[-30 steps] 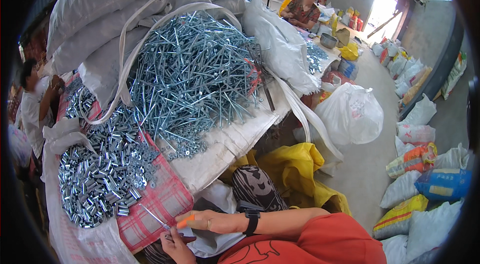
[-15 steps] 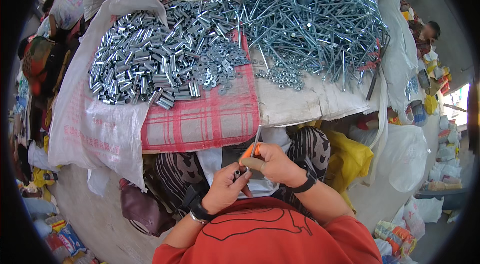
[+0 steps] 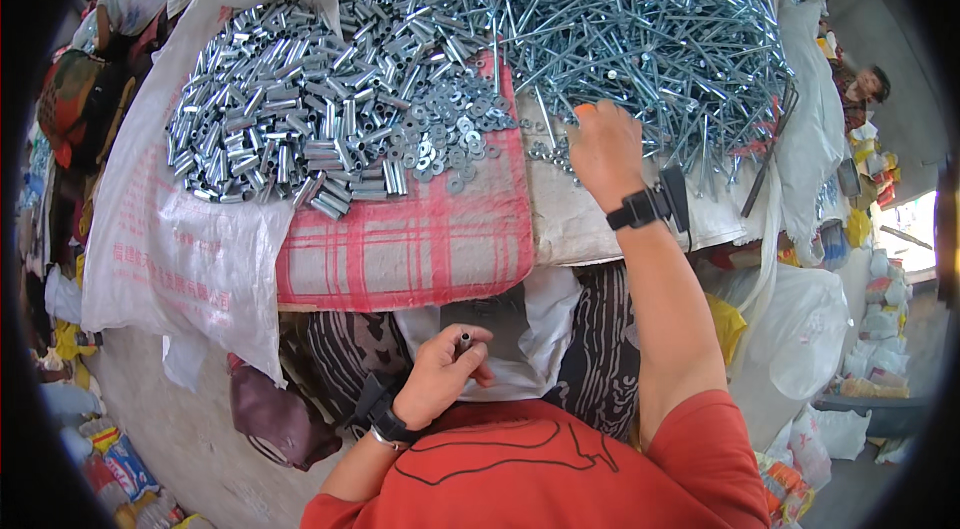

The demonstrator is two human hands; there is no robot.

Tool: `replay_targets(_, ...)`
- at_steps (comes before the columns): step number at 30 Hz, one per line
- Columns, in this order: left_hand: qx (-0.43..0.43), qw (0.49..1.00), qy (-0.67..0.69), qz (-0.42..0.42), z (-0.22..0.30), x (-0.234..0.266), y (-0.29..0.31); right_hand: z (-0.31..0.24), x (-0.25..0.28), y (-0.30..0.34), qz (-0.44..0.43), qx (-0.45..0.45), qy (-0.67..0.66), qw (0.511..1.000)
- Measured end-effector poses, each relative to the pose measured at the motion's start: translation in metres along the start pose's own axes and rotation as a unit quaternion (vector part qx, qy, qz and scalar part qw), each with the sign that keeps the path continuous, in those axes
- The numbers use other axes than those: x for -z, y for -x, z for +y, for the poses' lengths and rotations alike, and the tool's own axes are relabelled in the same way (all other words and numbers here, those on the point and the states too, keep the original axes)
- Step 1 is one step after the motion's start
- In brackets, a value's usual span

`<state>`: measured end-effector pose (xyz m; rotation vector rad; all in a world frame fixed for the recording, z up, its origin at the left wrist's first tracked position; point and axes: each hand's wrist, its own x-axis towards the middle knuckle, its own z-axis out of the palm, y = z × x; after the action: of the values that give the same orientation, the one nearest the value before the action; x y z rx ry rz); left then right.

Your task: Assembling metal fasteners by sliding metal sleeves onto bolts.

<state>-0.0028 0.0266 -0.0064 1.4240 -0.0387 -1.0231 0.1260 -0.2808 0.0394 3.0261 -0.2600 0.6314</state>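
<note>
Low over my lap, my left hand [image 3: 445, 374] is closed around a short metal tube [image 3: 464, 340], whose open end shows between thumb and forefinger. My right hand [image 3: 606, 151] is stretched out over the table, at the near left edge of a heap of long bolts [image 3: 640, 39]. Its fingers curl downward; an orange covering shows at one finger, and whatever they pinch is hidden. Small nuts [image 3: 552, 151] lie just left of that hand. Farther left are a pile of washers [image 3: 440, 134] and a large heap of metal tubes [image 3: 270, 109].
A red-checked cloth [image 3: 420, 249] and a pale sheet [image 3: 570, 229] cover the table's near edge. A white woven sack [image 3: 190, 259] hangs over the left side. A dark metal rod [image 3: 768, 154] lies at right. A maroon bag [image 3: 275, 419] rests on the floor.
My right hand has left the left hand and moved forward and right to the bolts and nuts. The long bolt it held over my lap is out of sight. My left hand keeps its tube.
</note>
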Motion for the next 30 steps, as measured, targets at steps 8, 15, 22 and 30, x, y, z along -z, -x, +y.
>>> replay_targets(8,-0.127,0.933,0.314,-0.122,0.021,0.004,0.003,-0.004,0.016,0.017,0.15,0.022,-0.147,0.978)
replay_targets(15,-0.157,0.962,0.22,-0.044,0.021,0.0,0.014,-0.045,0.097,0.107,-0.217,-0.112,-0.596,0.765)
replay_targets(22,-0.249,0.958,-0.088,0.108,0.024,-0.008,0.026,-0.063,0.116,0.157,-0.237,0.071,-0.504,0.828)
replay_targets(30,-0.279,0.892,-0.289,0.207,0.025,-0.006,0.025,-0.061,0.124,0.16,-0.177,0.099,-0.47,0.859)
